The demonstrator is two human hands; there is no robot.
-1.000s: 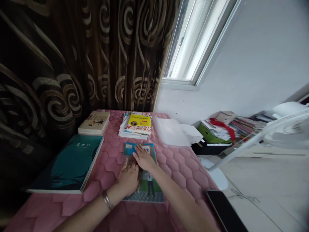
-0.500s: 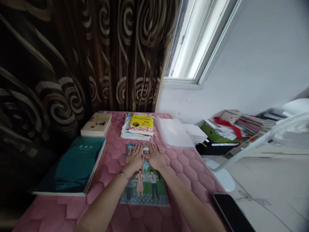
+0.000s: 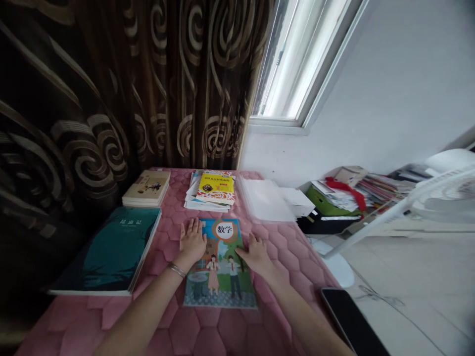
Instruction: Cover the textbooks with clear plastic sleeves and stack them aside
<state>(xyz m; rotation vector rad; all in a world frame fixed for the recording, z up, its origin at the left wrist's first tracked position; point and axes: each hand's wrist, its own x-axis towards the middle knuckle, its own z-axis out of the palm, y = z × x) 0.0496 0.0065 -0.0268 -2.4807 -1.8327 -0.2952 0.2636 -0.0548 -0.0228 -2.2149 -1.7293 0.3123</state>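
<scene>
A colourful school book with two drawn children on its cover lies flat on the pink quilted table cover. My left hand, a bracelet on its wrist, rests flat on the book's upper left edge with fingers stretched out. Over the book's right edge lies my right hand, palm down and fingers apart. Neither hand holds anything.
A large teal book lies at the left, a beige book behind it. A stack topped by a yellow book and a pile of clear sleeves sit at the back. A black phone lies near the right edge.
Both hands slid apart from the middle of the cover to its left and right edges, uncovering the title. The book has stayed where it was.
</scene>
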